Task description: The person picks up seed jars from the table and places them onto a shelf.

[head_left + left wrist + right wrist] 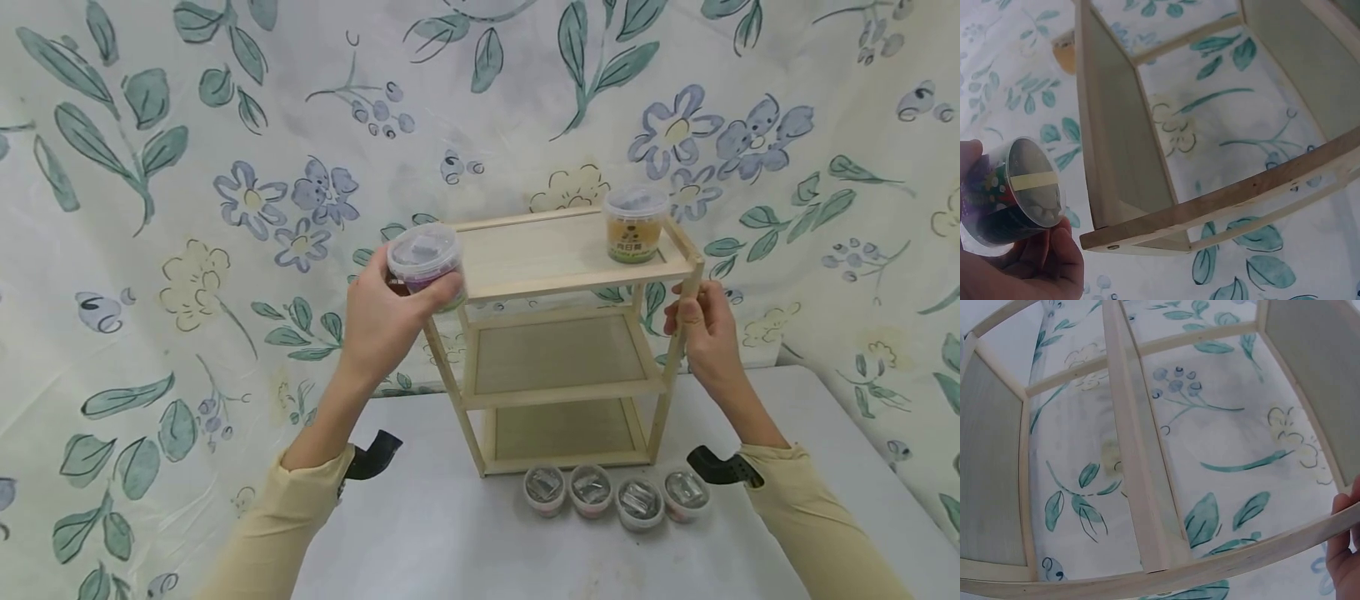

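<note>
In the head view my left hand (386, 312) grips a clear-lidded plastic tub (426, 254) with a purple label, at the left end of a wooden three-tier shelf (562, 387). The left wrist view shows this tub (1013, 190) tilted, a strip of pale tape across its base, thumb and fingertips around it, beside the shelf's top. My right hand (705, 325) holds the shelf's right upright just under the top tier. Its fingers (1341, 547) curl around the wood in the right wrist view. A tub with a yellow label (633, 229) stands on the top tier's right end.
Several small lidded tubs (639, 504) stand in a row on the white table (450, 525) before the shelf's foot. A flowered cloth (247, 350) hangs behind the shelf and at both sides. Black wrist straps show at both cuffs.
</note>
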Tool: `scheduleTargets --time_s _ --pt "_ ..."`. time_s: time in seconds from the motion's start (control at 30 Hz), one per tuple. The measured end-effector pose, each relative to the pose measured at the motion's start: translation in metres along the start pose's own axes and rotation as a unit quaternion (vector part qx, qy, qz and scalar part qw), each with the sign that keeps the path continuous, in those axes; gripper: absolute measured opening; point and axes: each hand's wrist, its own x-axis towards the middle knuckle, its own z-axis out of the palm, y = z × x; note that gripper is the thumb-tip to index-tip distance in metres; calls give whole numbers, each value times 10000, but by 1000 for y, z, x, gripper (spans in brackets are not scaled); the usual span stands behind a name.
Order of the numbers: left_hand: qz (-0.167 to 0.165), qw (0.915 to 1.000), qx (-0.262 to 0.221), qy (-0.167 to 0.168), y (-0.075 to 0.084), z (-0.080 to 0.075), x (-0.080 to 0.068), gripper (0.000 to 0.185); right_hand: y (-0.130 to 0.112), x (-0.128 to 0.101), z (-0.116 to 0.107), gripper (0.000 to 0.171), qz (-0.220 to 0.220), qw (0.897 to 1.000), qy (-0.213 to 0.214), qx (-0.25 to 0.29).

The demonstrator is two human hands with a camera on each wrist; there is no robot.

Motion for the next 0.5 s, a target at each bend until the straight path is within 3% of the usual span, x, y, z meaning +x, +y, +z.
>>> scheduleTargets --time_s 0.33,0.5 --pt "-404 9990 86 -171 -2 3 32 72 2 0 0 24 -94 10000 1 -9" --pt "-447 9985 155 -275 -1 7 47 76 3 0 -1 24 -125 9999 11 -6"
